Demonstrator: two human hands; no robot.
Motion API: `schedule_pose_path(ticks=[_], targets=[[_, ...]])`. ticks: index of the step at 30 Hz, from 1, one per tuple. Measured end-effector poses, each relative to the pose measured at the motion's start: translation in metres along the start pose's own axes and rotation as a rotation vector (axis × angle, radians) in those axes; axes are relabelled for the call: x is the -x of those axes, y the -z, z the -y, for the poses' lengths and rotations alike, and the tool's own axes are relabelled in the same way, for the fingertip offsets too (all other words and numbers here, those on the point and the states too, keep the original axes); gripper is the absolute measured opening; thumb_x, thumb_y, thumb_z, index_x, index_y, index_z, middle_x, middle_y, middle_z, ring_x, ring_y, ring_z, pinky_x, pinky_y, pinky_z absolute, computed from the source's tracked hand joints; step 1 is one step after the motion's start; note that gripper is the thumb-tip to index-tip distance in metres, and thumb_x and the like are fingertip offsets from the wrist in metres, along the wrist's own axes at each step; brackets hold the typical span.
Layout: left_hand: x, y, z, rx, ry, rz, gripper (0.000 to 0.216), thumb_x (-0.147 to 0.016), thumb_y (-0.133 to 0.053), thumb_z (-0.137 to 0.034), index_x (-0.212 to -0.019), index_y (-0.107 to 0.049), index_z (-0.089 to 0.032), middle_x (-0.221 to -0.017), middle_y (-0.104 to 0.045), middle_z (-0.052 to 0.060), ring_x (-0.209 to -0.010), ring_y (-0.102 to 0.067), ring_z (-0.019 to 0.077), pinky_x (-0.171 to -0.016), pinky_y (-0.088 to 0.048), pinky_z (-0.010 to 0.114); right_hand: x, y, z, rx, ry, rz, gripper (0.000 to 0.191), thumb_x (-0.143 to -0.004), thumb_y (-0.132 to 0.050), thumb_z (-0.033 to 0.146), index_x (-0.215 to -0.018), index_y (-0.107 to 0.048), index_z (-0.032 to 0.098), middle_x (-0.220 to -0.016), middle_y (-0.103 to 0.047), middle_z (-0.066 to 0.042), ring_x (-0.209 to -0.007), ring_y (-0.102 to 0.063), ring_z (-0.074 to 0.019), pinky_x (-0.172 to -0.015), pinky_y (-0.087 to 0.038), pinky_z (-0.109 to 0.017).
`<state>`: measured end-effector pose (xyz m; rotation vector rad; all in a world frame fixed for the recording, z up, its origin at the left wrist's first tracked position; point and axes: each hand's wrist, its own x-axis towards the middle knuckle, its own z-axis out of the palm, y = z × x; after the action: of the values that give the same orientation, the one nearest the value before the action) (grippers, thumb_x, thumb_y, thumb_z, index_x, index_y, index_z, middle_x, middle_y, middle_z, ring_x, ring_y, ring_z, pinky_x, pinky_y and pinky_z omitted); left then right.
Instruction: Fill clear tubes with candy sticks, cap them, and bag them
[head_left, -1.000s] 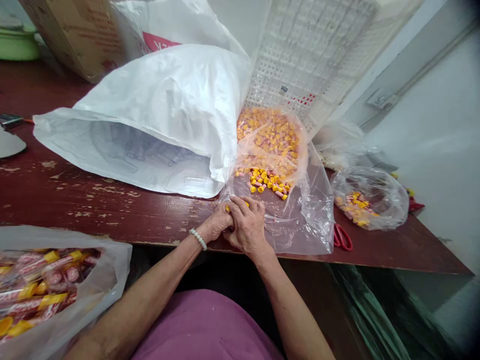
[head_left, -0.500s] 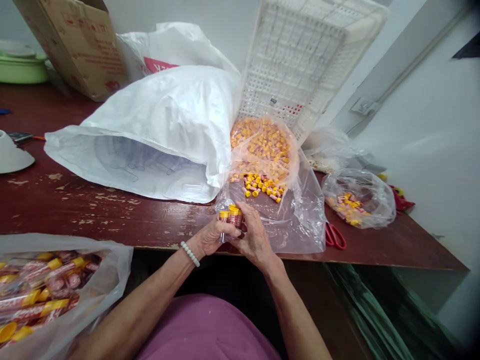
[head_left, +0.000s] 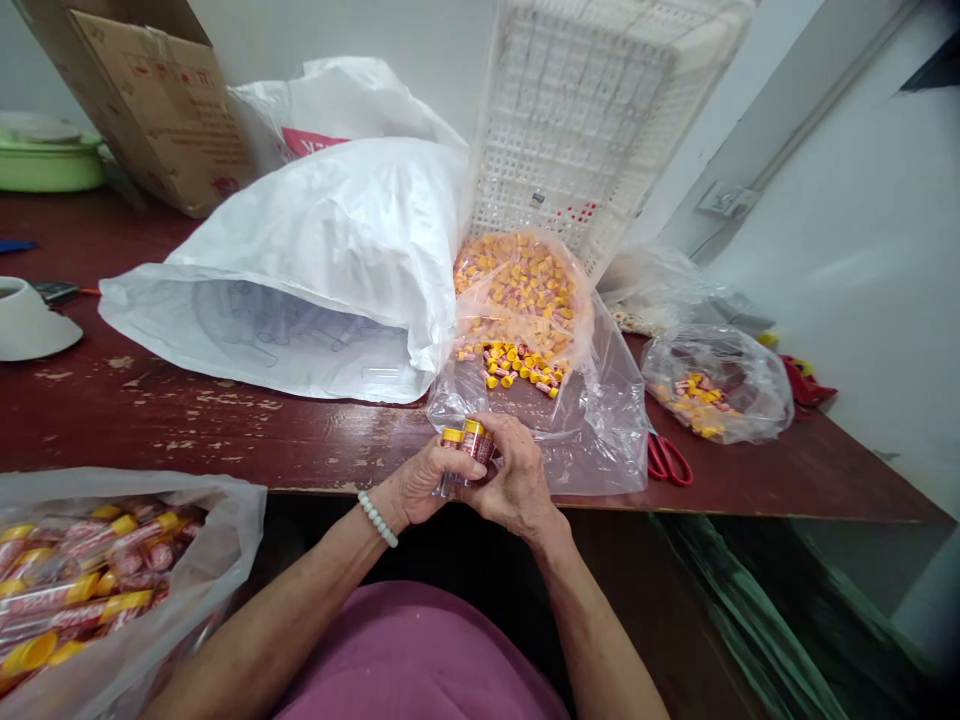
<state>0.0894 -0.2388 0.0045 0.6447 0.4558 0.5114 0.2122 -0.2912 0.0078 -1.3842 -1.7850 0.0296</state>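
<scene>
My left hand, with a pale bead bracelet at the wrist, is closed around small clear tubes with yellow caps and red-and-white printed insides. My right hand meets it from the right, its bent fingers closed on the same cluster. Fingers partly cover the tubes, so their number is unclear. Just beyond lies an open clear bag of short yellow-capped pieces, some spilling toward its mouth. To its left, a white sack lies with its mouth open, clear tubes inside.
Lower left, a plastic bag holds filled yellow-capped tubes. Red-handled scissors lie by the table edge, near a smaller bag of pieces. Behind stand a white crate, a cardboard box and a green container.
Both hands stay together at the table's front edge, still closed on the tubes. The right fingers have shifted slightly around them, and the camera view has tilted a little.
</scene>
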Motion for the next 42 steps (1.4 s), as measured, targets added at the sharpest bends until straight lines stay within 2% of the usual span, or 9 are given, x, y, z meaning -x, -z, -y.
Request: schedule_pose_path(ticks=[5, 11, 13, 19, 24, 29, 33, 38, 42], targets=[[0.001, -0.001, 0.002, 0.004, -0.020, 0.027, 0.030, -0.050, -0.065, -0.007, -0.079, -0.068, -0.011, -0.075, -0.066, 0.004, -0.070, -0.059, 0.0137, -0.065, -0.047, 0.022, 0.000, 0.004, 0.002, -0.011, 0.000, 0.011, 0.064, -0.053, -0.073, 0.020, -0.113, -0.052, 0.019, -0.105, -0.061, -0.007, -0.095, -0.057, -0.0235, -0.085, -0.045, -0.038], [0.006, 0.004, -0.003, -0.074, -0.037, 0.046, 0.033, -0.049, -0.065, -0.006, -0.082, -0.067, -0.012, -0.076, -0.065, 0.003, -0.068, -0.058, 0.0134, -0.063, -0.046, 0.022, 0.005, -0.001, 0.002, -0.099, 0.017, 0.015, 0.075, -0.066, -0.070, 0.021, -0.133, -0.035, 0.020, -0.126, -0.050, -0.011, -0.115, -0.049, -0.0239, -0.097, -0.042, -0.041], [0.009, 0.004, -0.005, -0.099, -0.049, 0.077, 0.033, -0.050, -0.064, -0.006, -0.082, -0.066, -0.012, -0.077, -0.064, 0.003, -0.069, -0.058, 0.0132, -0.064, -0.046, 0.022, 0.006, -0.001, 0.003, -0.097, 0.050, 0.009, 0.075, -0.069, -0.069, 0.022, -0.135, -0.032, 0.021, -0.127, -0.049, -0.011, -0.116, -0.048, -0.0239, -0.099, -0.041, -0.042], [0.015, 0.004, -0.006, -0.090, -0.073, 0.147, 0.035, -0.050, -0.066, -0.008, -0.085, -0.066, -0.012, -0.079, -0.064, 0.004, -0.072, -0.058, 0.0146, -0.070, -0.046, 0.024, 0.005, 0.005, 0.010, -0.060, 0.087, -0.008, 0.071, -0.072, -0.066, 0.022, -0.135, -0.032, 0.022, -0.126, -0.049, -0.012, -0.115, -0.048, -0.0245, -0.098, -0.042, -0.043], [0.015, 0.004, -0.005, -0.005, -0.050, 0.138, 0.034, -0.052, -0.067, -0.010, -0.086, -0.066, -0.013, -0.077, -0.065, 0.005, -0.072, -0.058, 0.0159, -0.069, -0.046, 0.025, 0.004, 0.010, 0.011, -0.094, 0.042, 0.053, 0.069, -0.071, -0.066, 0.021, -0.132, -0.035, 0.022, -0.126, -0.049, -0.011, -0.117, -0.048, -0.0252, -0.098, -0.042, -0.043], [0.014, 0.001, -0.003, -0.088, -0.088, 0.105, 0.028, -0.055, -0.069, -0.010, -0.082, -0.065, -0.013, -0.077, -0.064, 0.003, -0.071, -0.056, 0.0139, -0.070, -0.045, 0.025, 0.004, 0.009, 0.007, -0.057, 0.088, 0.073, 0.065, -0.068, -0.064, 0.017, -0.128, -0.038, 0.021, -0.125, -0.051, -0.012, -0.117, -0.047, -0.0251, -0.099, -0.041, -0.043], [0.013, 0.001, 0.000, -0.132, -0.130, 0.112, 0.028, -0.056, -0.070, -0.008, -0.083, -0.067, -0.012, -0.078, -0.064, 0.003, -0.074, -0.056, 0.0140, -0.073, -0.045, 0.025, 0.004, 0.007, 0.009, -0.007, 0.071, 0.052, 0.055, -0.068, -0.061, 0.018, -0.120, -0.044, 0.019, -0.113, -0.055, -0.011, -0.105, -0.053, -0.0253, -0.090, -0.046, -0.042], [0.015, 0.002, 0.004, -0.033, -0.044, 0.110, 0.029, -0.052, -0.068, -0.008, -0.082, -0.068, -0.012, -0.077, -0.066, 0.004, -0.071, -0.057, 0.0151, -0.070, -0.046, 0.025, 0.002, 0.010, 0.014, 0.008, 0.041, 0.037, 0.048, -0.061, -0.064, 0.023, -0.106, -0.049, 0.018, -0.096, -0.059, -0.008, -0.088, -0.055, -0.0248, -0.078, -0.048, -0.040], [0.020, -0.003, 0.002, 0.033, -0.051, 0.034, 0.026, -0.050, -0.069, -0.006, -0.075, -0.067, -0.012, -0.072, -0.065, 0.003, -0.066, -0.057, 0.0133, -0.065, -0.045, 0.024, 0.000, 0.010, 0.017, -0.026, 0.031, 0.069, 0.050, -0.064, -0.065, 0.024, -0.112, -0.048, 0.020, -0.105, -0.058, -0.009, -0.096, -0.056, -0.0248, -0.084, -0.047, -0.040]])
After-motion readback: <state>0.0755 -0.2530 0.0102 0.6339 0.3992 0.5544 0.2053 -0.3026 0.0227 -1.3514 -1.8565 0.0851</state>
